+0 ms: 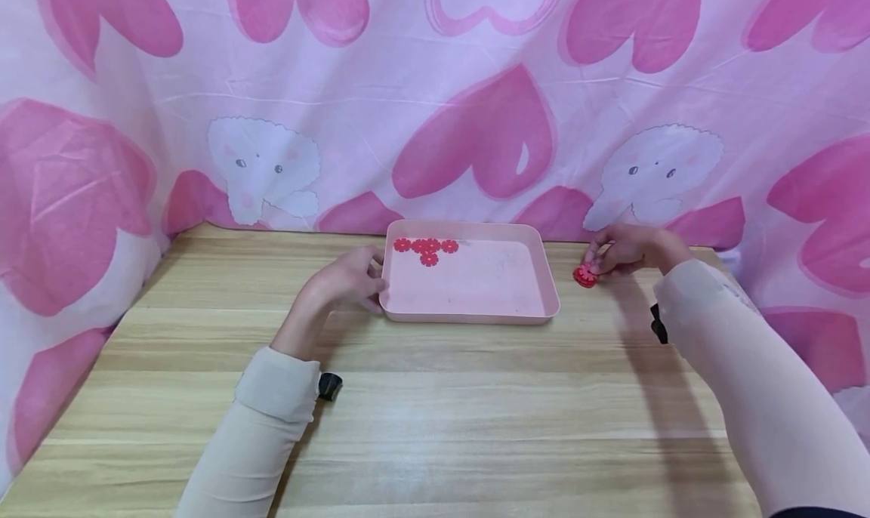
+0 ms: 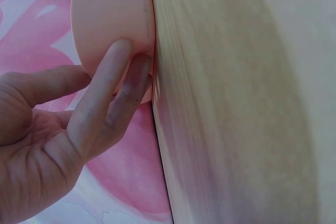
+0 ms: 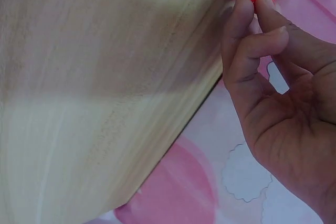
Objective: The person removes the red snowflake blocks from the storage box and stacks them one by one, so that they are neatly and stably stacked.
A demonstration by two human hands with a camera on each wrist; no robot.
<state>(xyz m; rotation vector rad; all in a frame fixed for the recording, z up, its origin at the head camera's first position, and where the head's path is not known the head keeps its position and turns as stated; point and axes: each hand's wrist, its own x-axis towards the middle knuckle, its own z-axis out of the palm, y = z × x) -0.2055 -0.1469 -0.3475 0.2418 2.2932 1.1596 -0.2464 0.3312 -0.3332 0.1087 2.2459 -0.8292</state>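
So, right hand (image 1: 624, 248) pinches stacked red pieces (image 1: 584, 275) right of the pink tray (image 1: 489, 288); left hand (image 1: 345, 276), spread, touches its left side. I'd worry a slack pinch scatters them.

Left of the tray (image 1: 469, 318), the left sleeve (image 1: 238, 454) is pale beige and lightly creased, ending in a broad turned-back cuff (image 1: 277, 386) — a small, rounded black piece (image 1: 330, 386) juts from its side facing the tray. Right of the tray, the right sleeve (image 1: 764, 382) matches in colour; a narrower black piece (image 1: 658, 324) shows on its tray-facing edge — and a dark strip (image 1: 816, 513) crosses the end farthest from the tray.
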